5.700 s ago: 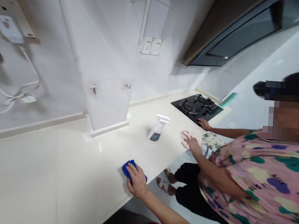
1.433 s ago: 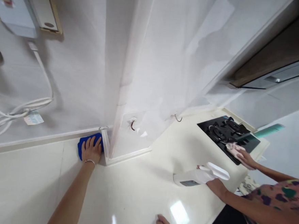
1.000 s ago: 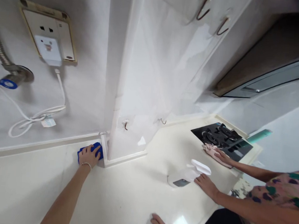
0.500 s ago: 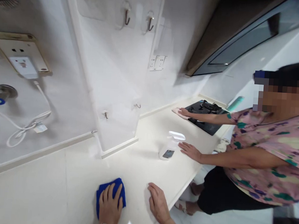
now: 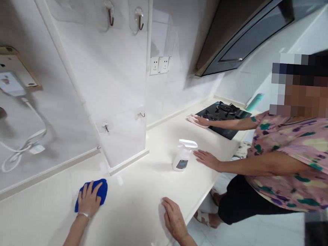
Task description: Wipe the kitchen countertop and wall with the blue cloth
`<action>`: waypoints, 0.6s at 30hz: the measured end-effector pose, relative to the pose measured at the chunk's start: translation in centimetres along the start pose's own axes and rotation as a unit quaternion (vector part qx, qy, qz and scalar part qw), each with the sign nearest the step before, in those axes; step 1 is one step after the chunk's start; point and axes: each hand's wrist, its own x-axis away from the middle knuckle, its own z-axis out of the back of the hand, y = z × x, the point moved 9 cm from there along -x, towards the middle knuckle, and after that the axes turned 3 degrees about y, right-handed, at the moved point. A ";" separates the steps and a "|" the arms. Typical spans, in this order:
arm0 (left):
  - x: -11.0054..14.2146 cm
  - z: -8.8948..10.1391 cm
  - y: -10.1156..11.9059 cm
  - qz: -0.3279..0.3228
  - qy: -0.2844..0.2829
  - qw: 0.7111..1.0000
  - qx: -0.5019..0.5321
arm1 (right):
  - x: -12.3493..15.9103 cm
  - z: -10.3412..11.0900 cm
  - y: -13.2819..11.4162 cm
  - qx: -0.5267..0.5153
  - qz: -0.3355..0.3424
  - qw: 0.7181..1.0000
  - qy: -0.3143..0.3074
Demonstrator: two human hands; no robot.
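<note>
My left hand presses a folded blue cloth against the white countertop, gripping it from above with the fingers spread across it. A bracelet circles that wrist. Farther right, my right hand rests on the countertop close to its front edge. Its fingers are extended and slightly bent, and nothing is in them. A white spray bottle with a dark label stands upright on the counter, beyond my right hand and touched by neither of my hands.
At right a person leans over the counter. One of their hands holds a pale pink cloth beside the black gas stove; the other lies near the bottle. A range hood overhangs. A cable hangs left; wall hooks protrude.
My left hand has slid the blue cloth leftward and farther from me, toward the wall. My right hand stays at the counter's front edge. The camera view has shifted slightly.
</note>
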 end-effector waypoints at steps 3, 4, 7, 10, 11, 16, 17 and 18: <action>1.3 0.2 -0.6 0.200 0.041 0.978 0.040 | 0.2 -0.3 0.1 0.002 -0.004 1.000 -0.004; 1.9 0.1 0.0 0.230 0.068 0.969 0.054 | 0.2 -0.3 0.1 0.002 -0.004 1.000 -0.006; 2.6 -0.3 1.9 0.256 0.162 0.948 0.095 | 0.2 -0.2 0.0 0.003 -0.003 1.000 -0.007; 0.8 -0.6 1.7 0.220 0.197 0.949 0.113 | 0.1 0.0 0.0 0.008 -0.011 1.000 -0.009; -0.3 -0.7 1.5 0.185 0.187 0.958 0.113 | 0.1 0.0 0.1 0.010 -0.013 1.000 -0.011; -6.8 -1.2 0.1 -0.025 0.072 0.991 0.106 | -0.2 0.3 -0.2 0.018 0.014 1.000 -0.001; -8.0 -1.1 -0.2 -0.049 0.043 0.992 0.104 | -0.3 0.4 -0.3 0.020 0.021 1.000 0.002; -9.2 -0.9 -0.5 -0.064 0.014 0.993 0.103 | -0.3 0.4 -0.3 0.023 0.026 0.999 0.004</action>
